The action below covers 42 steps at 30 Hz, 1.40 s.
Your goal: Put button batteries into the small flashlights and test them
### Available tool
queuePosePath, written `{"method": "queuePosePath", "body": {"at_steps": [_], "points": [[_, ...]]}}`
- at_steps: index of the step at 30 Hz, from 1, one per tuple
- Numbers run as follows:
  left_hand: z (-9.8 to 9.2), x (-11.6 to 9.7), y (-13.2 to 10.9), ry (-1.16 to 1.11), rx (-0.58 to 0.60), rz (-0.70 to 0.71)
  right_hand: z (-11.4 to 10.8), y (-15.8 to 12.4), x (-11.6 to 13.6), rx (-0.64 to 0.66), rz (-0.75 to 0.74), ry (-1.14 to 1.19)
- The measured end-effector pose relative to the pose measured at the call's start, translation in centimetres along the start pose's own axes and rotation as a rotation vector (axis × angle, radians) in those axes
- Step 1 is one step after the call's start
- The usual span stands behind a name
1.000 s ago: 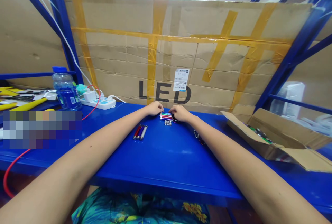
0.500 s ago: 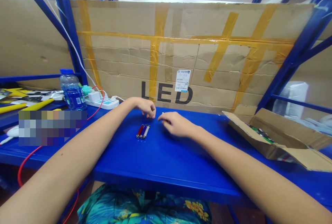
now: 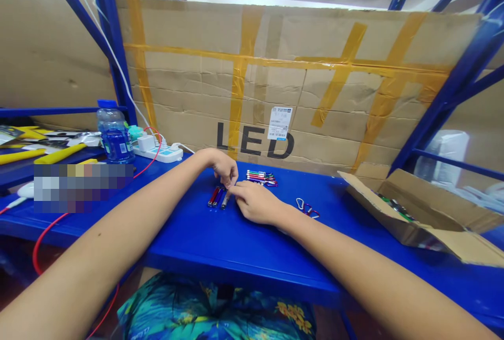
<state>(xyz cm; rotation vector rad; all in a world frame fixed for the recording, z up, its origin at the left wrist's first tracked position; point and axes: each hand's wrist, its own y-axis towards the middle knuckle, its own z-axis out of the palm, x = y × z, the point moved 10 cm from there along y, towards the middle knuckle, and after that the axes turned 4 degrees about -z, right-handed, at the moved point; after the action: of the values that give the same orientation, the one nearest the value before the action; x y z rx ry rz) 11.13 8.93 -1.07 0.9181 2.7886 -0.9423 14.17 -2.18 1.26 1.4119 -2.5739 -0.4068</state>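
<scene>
Three slim metal tubes that look like mini flashlights lie side by side on the blue table: a red tube (image 3: 213,197), a blue tube (image 3: 219,197) and a silver tube (image 3: 226,201). My left hand (image 3: 226,166) is bent down over the silver tube, its fingers closed at the tube's far end. My right hand (image 3: 254,201) comes in from the right, its thumb and index finger pinched beside the left fingertips. The fingers hide the silver tube's far end and whatever the right hand pinches. Beyond my right hand lies a row of coloured tubes with carabiners (image 3: 260,176).
Loose carabiners (image 3: 307,208) lie right of my right hand. An open cardboard box (image 3: 417,224) with small parts stands at the right. On the left are a water bottle (image 3: 115,135), a power strip (image 3: 165,153) and a red cable (image 3: 37,251). A cardboard sheet (image 3: 189,88) stands behind.
My right hand has moved left and toward me, uncovering the row of tubes and the loose carabiners. My left fingers have lowered to the silver tube, and the hands now meet there.
</scene>
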Motion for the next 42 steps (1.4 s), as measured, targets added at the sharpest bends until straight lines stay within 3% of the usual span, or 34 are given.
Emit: {"method": "queuePosePath", "body": {"at_steps": [4, 8, 14, 18, 23, 26, 28, 37, 42], "points": [[-0.5, -1.0, -0.1, 0.053, -0.063, 0.041, -0.2, -0.3, -0.8, 0.003, 0.127, -0.043], [-0.4, -1.0, 0.1, 0.061, -0.065, 0.03, -0.1, -0.3, 0.0, 0.039, 0.12, -0.07], [-0.2, -0.5, 0.6, 0.037, -0.057, -0.024, 0.2, -0.6, 1.0, 0.228, 0.117, -0.134], [0.1, -1.2, 0.5, 0.082, -0.055, -0.049, -1.4, -3.1, 0.3, 0.356, 0.11, 0.008], [0.0, -3.5, 0.1, 0.141, -0.125, -0.079, -6.6, -7.4, -7.2, 0.043, 0.347, 0.118], [-0.3, -5.4, 0.0, 0.15, -0.223, -0.061, -7.4, -8.9, -11.4, -0.084, 0.448, 0.1], [-0.5, -6.6, 0.1, 0.148, -0.283, -0.02, -7.1, -9.1, -12.8, -0.124, 0.463, 0.13], [-3.1, -8.0, -0.8, 0.206, -0.583, 0.236, -5.2, -8.4, -12.4, -0.209, 0.443, 0.306], [-2.8, -7.5, -0.4, 0.296, -0.628, 0.17, -4.6, -8.2, -12.3, -0.232, 0.427, 0.364]]}}
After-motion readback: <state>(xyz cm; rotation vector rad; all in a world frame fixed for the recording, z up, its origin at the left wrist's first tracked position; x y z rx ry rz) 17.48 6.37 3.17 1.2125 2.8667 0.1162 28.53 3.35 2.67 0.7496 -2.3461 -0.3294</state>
